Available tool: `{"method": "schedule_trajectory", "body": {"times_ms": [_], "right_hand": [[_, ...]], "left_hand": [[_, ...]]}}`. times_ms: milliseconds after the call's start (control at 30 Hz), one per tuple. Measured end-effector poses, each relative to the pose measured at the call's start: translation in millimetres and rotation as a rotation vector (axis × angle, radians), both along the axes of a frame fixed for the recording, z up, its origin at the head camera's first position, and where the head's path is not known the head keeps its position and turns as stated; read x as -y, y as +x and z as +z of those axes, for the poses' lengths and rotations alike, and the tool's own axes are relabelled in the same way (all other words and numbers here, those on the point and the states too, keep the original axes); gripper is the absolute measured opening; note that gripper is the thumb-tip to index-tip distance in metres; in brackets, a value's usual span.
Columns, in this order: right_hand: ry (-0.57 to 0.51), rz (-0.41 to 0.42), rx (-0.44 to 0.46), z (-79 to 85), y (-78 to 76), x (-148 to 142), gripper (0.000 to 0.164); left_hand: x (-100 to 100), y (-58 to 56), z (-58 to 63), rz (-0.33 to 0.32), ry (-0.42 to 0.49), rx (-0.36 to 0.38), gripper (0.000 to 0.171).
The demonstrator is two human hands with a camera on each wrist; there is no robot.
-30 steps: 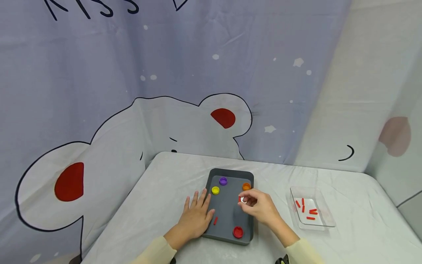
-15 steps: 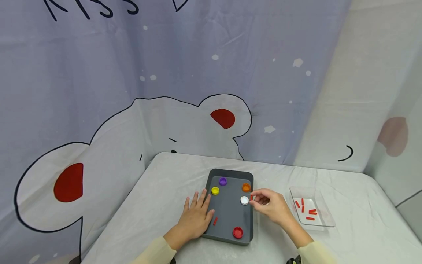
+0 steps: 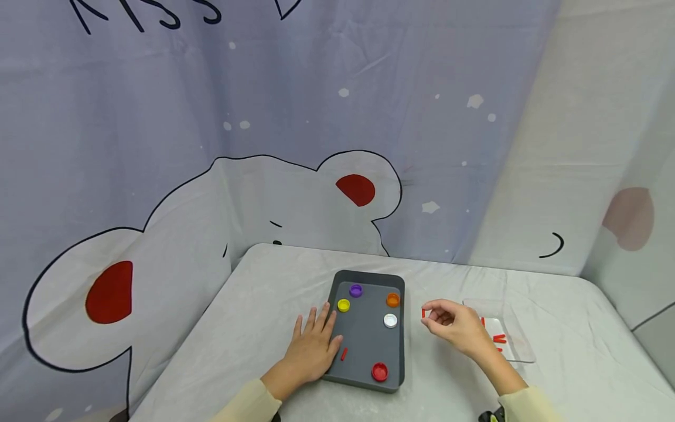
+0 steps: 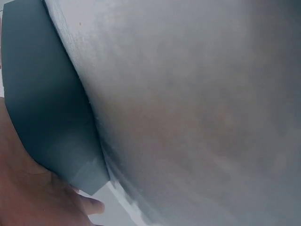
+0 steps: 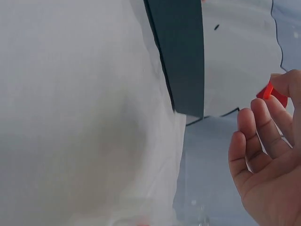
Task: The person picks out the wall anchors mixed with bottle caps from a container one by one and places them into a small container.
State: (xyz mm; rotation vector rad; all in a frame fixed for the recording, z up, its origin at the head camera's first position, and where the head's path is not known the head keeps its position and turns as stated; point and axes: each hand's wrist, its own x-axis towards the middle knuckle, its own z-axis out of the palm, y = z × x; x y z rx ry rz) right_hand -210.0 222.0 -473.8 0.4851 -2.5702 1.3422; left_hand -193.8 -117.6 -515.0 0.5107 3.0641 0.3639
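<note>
Between thumb and fingertips, my right hand [image 3: 457, 327] pinches a small red stick [image 3: 423, 313] above the cloth, right of the grey tray [image 3: 364, 380]. The right wrist view also shows this red stick [image 5: 268, 90] at the thumb tip. With fingers spread, my left hand [image 3: 310, 350] rests on the tray's left edge. Inside the tray stand a purple cap [image 3: 355, 291], a yellow cap [image 3: 343, 305], an orange cap [image 3: 392, 300], a white cap [image 3: 390, 320] and a red cap [image 3: 379, 372]. Another red stick [image 3: 344, 354] lies near my left thumb.
A clear plastic box [image 3: 523, 351] with several red sticks [image 3: 499, 339] stands at the right, partly hidden behind my right hand. White cloth [image 3: 437, 381] covers the table, and a printed curtain [image 3: 295, 117] hangs behind it.
My right hand has moved right with the red stick, from over the white cap to outside the tray, uncovering that cap. My left hand has stayed in place.
</note>
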Motion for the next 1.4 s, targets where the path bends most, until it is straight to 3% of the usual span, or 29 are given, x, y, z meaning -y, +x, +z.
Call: {"method": "schedule_trajectory", "body": {"times_ms": [233,800,1400], "right_hand": [[0.03,-0.007,-0.029,2.3,-2.1,-21,0.019],[0.063,-0.09,0.117,12.1,0.2,-76,0.029],[0.117,-0.146,0.125,11.4,0.8,-130,0.035]], "left_hand": [[0,0.1,1.0,0.0,0.002,0.007,0.062],[1,0.6,1.4,0.003,0.002,0.014,0.062],[0,0.4,1.0,0.002,0.007,0.03,0.063]]}}
